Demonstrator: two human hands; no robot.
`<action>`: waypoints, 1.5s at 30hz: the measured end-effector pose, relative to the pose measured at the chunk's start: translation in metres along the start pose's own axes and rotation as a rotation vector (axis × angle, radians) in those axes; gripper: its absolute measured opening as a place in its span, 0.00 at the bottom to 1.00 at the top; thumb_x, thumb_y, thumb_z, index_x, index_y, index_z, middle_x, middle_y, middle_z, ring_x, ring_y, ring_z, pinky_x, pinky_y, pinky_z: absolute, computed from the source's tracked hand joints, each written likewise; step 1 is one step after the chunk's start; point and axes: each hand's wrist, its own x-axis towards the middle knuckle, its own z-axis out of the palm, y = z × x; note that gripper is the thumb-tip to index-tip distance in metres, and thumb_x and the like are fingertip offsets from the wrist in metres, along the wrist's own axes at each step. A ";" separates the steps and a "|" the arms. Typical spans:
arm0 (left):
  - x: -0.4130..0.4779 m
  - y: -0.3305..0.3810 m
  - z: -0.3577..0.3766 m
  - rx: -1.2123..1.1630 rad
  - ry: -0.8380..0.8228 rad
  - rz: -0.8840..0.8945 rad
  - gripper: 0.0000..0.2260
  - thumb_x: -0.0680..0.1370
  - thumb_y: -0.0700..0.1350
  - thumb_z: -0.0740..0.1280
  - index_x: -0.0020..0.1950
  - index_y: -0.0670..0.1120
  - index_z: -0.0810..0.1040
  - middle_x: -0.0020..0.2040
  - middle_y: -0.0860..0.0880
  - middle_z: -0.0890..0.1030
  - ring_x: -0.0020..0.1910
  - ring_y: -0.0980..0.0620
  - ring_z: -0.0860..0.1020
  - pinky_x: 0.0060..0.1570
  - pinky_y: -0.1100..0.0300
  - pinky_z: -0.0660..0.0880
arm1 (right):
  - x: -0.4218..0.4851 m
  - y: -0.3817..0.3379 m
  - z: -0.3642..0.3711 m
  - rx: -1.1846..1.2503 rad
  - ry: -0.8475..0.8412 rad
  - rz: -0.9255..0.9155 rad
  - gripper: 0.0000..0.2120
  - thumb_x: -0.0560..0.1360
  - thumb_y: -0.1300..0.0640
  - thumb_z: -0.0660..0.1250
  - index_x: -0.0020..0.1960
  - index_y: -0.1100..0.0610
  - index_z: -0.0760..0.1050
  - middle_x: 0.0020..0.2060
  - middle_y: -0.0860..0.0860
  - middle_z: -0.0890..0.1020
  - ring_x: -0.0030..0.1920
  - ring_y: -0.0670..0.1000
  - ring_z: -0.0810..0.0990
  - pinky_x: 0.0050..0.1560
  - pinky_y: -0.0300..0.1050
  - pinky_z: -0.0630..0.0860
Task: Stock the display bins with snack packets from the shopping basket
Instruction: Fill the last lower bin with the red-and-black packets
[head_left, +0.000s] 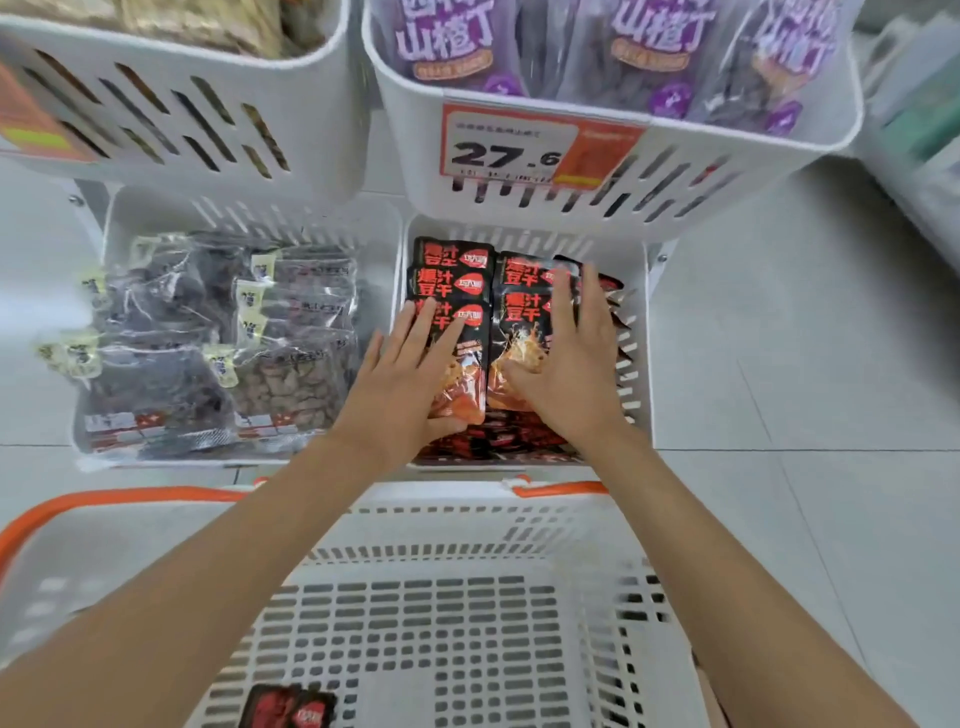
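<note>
1. Seen from above, a person's two bare arms reach over a white shopping basket (441, 597) into a low white bin (647, 332) on a shop display.
2. The bin holds red and black snack packets (467, 283). They lie flat in two overlapping columns, with each printed top showing above the next, probably so shoppers can read the labels.
3. The left hand (410, 374) lies palm down on the left column, fingers straight and slightly spread. Its thumb sits at the lower edge of the front packet. It grips nothing and appears to be pressing the column flat and in line.
4. The right hand (571, 364) lies palm down on the right column, fingers straight and spread, thumb resting on the packet's picture. It also holds nothing and seems to be squaring the column towards the bin's right wall.
5. More of the same packets lie loose along the bin's near edge, below both hands.
6. The basket stands just in front of the bin, with its orange handle (104, 499) folded down at the left.
7. One last packet (291, 706) lies by the basket's near left corner, so the stocking looks almost finished.
8. The left bin (249, 208) holds clear bags (208, 338) of dark snacks.
9. An upper bin (727, 166) holds purple packets (441, 41) and carries a price tag (509, 148) reading 27.6.
</note>
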 end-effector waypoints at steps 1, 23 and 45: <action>-0.001 -0.001 0.001 -0.010 -0.003 0.003 0.47 0.75 0.63 0.65 0.79 0.54 0.34 0.78 0.48 0.32 0.77 0.49 0.31 0.77 0.48 0.39 | 0.004 0.003 -0.002 -0.036 -0.090 -0.058 0.46 0.74 0.44 0.70 0.80 0.52 0.43 0.79 0.53 0.39 0.78 0.53 0.37 0.78 0.53 0.43; -0.178 -0.042 -0.034 -0.120 0.300 -0.038 0.24 0.75 0.52 0.73 0.69 0.49 0.73 0.71 0.46 0.72 0.72 0.44 0.67 0.72 0.42 0.61 | -0.163 -0.096 -0.002 0.445 -0.206 -0.115 0.21 0.77 0.55 0.68 0.70 0.52 0.72 0.71 0.47 0.69 0.72 0.46 0.66 0.72 0.46 0.65; -0.270 -0.050 0.028 -0.903 -0.198 -0.482 0.37 0.72 0.44 0.77 0.76 0.49 0.62 0.69 0.54 0.70 0.70 0.52 0.68 0.67 0.60 0.66 | -0.221 -0.141 0.066 0.816 -0.686 0.336 0.05 0.77 0.65 0.68 0.50 0.58 0.78 0.45 0.48 0.82 0.48 0.48 0.80 0.55 0.44 0.75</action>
